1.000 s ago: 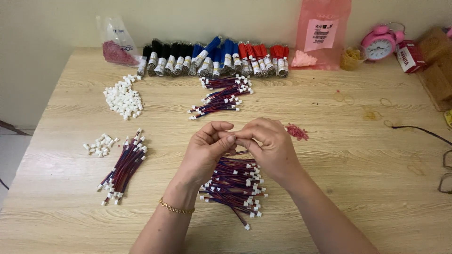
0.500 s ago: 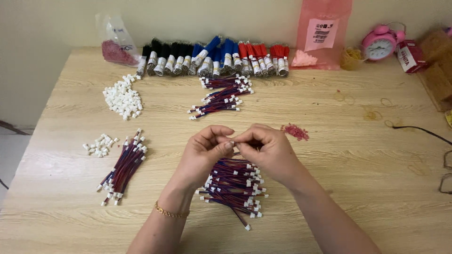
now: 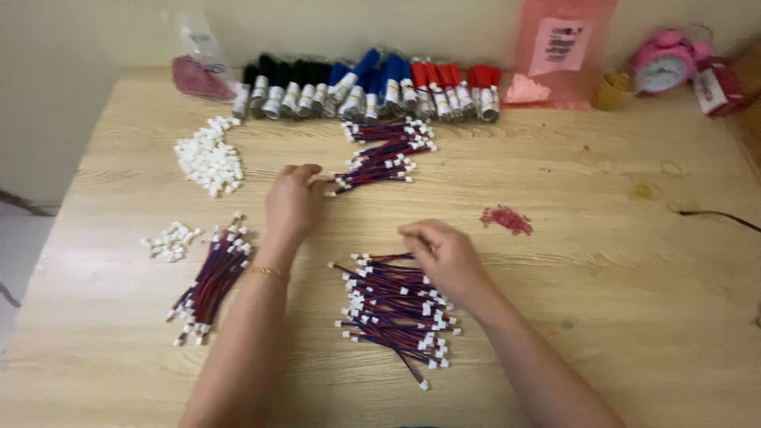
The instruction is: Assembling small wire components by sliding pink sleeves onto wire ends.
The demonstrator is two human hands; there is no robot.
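Observation:
My left hand (image 3: 292, 202) reaches to the far middle of the table, its curled fingers pinching the near end of a red-and-blue wire (image 3: 342, 185) at the edge of the far wire pile (image 3: 388, 150). My right hand (image 3: 441, 255) rests on the top edge of the near wire pile (image 3: 392, 313), with its fingers closed on a wire there. All the wires are short and carry white end connectors. A gold bracelet (image 3: 266, 272) is on my left wrist.
On the left lie a heap of white connectors (image 3: 208, 158), a smaller heap (image 3: 168, 242) and a third wire bundle (image 3: 212, 277). Black, blue and red wire rolls (image 3: 372, 83) line the back edge. A pink bag (image 3: 559, 47), a pink clock (image 3: 664, 63) and red bits (image 3: 507, 219) are on the right.
My hands were together over the near pile and have separated. The left hand has moved away to the far pile with a wire, and the right hand has dropped onto the near pile.

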